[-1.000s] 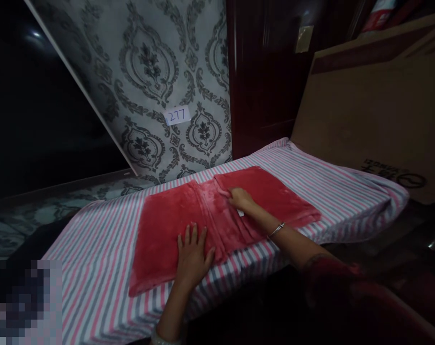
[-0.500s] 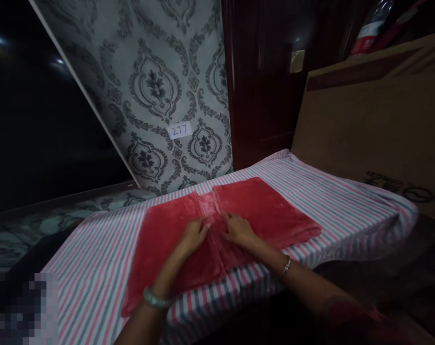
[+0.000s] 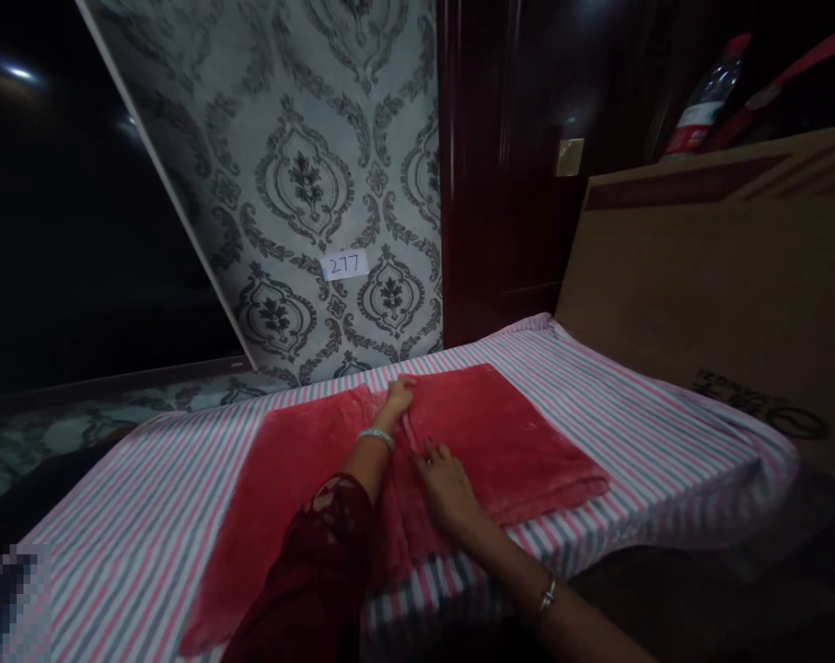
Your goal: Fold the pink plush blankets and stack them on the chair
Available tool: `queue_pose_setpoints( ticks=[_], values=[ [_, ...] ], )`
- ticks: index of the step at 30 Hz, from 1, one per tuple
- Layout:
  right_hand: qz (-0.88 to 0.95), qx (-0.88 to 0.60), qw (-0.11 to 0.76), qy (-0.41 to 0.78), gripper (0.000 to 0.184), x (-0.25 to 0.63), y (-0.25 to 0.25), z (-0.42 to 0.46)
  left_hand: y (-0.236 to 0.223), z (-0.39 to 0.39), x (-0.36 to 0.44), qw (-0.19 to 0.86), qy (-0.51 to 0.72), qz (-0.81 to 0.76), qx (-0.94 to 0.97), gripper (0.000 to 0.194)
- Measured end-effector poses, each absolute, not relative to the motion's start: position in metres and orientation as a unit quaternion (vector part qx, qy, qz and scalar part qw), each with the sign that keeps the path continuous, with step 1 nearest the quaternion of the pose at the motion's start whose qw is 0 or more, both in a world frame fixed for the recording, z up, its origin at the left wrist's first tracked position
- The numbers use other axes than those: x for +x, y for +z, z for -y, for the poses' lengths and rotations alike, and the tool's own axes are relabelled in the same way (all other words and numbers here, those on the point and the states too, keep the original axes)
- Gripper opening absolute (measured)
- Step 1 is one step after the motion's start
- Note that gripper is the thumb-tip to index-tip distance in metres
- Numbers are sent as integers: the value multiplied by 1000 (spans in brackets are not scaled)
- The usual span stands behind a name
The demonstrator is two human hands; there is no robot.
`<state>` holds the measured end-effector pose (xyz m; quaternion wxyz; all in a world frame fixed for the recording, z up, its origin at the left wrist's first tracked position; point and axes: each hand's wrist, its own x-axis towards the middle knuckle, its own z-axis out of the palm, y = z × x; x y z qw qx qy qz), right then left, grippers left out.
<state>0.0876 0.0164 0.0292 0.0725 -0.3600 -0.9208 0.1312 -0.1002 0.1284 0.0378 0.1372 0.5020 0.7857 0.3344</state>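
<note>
A red, velvety cloth (image 3: 486, 424) lies on the striped sheet, its two sides folded inward so that their edges run near each other along the middle. At the cloth's far edge, my left hand (image 3: 398, 398) is closed on the inner corner of the right-hand fold. Nearer to me, my right hand (image 3: 448, 483) has its fingers bent on the same fold's inner edge, closed on the cloth. My left forearm crosses over the left-hand fold and hides part of it. Both wrists wear bracelets.
The pink, grey and white striped sheet (image 3: 638, 414) covers the table. A large cardboard box (image 3: 700, 258) stands at the right, with a bottle (image 3: 700, 115) behind it. A dark screen (image 3: 92, 230) is at the left. A paper label (image 3: 345, 264) marked 277 is on the patterned wall.
My left hand has moved away from me, from the middle of the cloth to its far edge. My right hand has stayed by the right fold's inner edge, slightly nearer to me.
</note>
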Motion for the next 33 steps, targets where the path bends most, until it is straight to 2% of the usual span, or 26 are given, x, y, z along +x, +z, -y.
queue_pose_setpoints(
  ticks=[6, 10, 13, 17, 26, 29, 33],
  values=[
    [932, -308, 105, 159, 49, 95, 24, -24, 33, -132, -108, 105, 282, -825, 479, 36],
    [915, -321, 151, 193, 42, 107, 33, -43, 48, -131, -97, 60, 254, -830, 493, 45],
    [916, -332, 157, 161, 53, 109, 32, -51, 51, -129, -83, 33, 207, -795, 569, 57],
    [947, -265, 82, 164, 72, 104, 8, -45, 32, -124, -77, 66, 75, -776, 622, 70],
    [954, -240, 77, 161, 70, 105, -11, -43, 2, -128, -85, 44, 68, -784, 615, 76],
    [953, -249, 77, 153, 68, 106, -11, -43, 6, -129, -82, 73, 79, -783, 612, 78],
    [954, -252, 72, 144, 67, 107, -10, -42, 26, -128, -86, 181, 108, -767, 606, 80]
  ],
)
